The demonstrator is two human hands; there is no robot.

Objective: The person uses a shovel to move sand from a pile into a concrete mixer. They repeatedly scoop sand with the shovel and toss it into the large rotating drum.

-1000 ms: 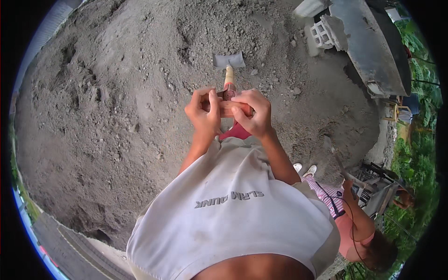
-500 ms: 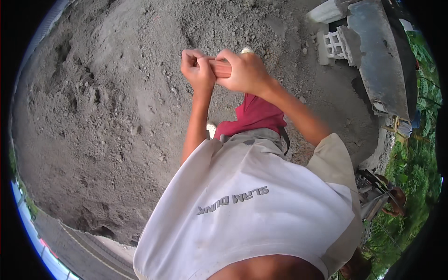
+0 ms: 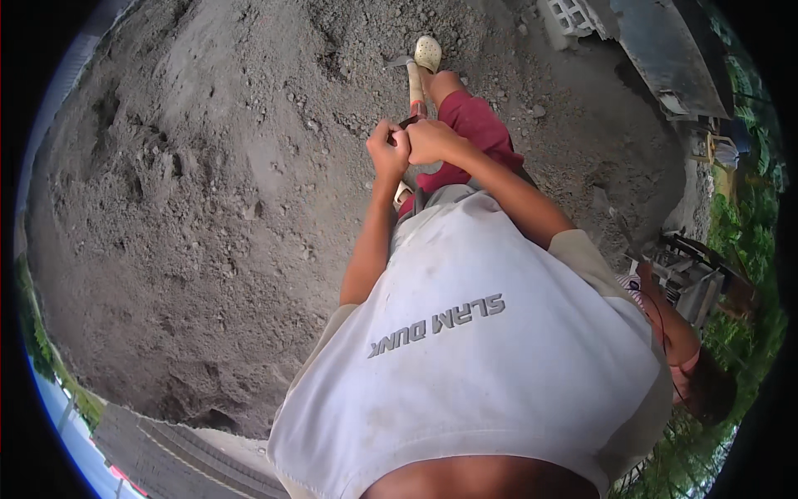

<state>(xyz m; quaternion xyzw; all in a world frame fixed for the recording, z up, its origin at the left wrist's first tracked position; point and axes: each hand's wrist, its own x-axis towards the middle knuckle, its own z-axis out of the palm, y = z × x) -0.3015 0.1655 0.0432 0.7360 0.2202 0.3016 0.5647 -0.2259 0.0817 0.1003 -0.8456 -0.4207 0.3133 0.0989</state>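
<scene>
While the left hand and right hand are curling snugly around the shovel's top grip, mostly hiding it, the shovel is reaching away from the body with its blade at the grey gravel. Beside that blade, on its right, a cream clog is resting, touching or not I cannot tell, and good work is probably depending on steady wrists and weight sent straight down the shaft. Nearer than the shovel, a white shirt is showing upside-down grey block lettering.
</scene>
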